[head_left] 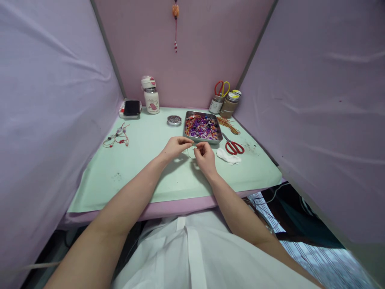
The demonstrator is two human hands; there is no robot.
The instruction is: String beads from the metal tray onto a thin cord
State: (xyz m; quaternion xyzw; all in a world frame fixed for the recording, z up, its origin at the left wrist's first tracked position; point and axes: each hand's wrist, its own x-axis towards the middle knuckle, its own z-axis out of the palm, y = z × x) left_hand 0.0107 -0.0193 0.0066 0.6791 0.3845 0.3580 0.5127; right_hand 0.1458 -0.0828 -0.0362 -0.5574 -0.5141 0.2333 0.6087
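Observation:
Just in front of the bead tray, my left hand pinches a thin cord between thumb and fingers. Close to its right, my right hand is closed too, its fingertips pinching the same cord. A small loop of the cord hangs between the two hands, above the pale green tabletop. Behind the hands sits a metal tray filled with purple, orange and white beads. Whether a bead is on the cord between my fingertips is too small to tell.
Red-handled scissors and a crumpled white cloth lie right of my hands. Orange cords, a jar and a scissors holder stand behind. Bracelets, a bottle, a round dish and a black pad are left.

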